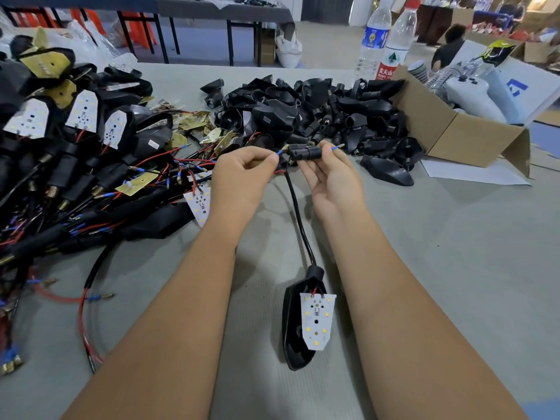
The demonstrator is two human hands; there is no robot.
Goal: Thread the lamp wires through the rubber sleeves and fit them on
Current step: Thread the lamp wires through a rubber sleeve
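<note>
- Rubber sleeve point(304, 153), black and ribbed, is held level above the tabletop point(439, 237) between the person's two hands, in front of the heap of loose black parts.
- Right hand point(331, 174) cradles the sleeve from below, palm up, its grip closed on the sleeve, thumb and forefinger also pinching a blue-tipped wire end point(334, 148) at the sleeve's right side.
- Left hand point(242, 174) has its grip pinched on a second blue-tipped wire end point(280, 152) just beside the sleeve's left opening.
- Black lamp cable point(298, 213) drops from the hands toward the person, running between the forearms.
- Cable ends at a black lamp housing point(291, 328) lying on the tabletop, with a white LED board point(316, 321) resting on it, red and black leads at the board's top.
- Heap of black sleeves and housings point(318, 113) lies beyond the hands.
- Pile of wired lamps point(75, 153) with LED boards, red wires and brass terminals fills the left side.
- Open cardboard box point(454, 137) stands at right; two plastic bottles point(391, 40) stand behind the heap.
</note>
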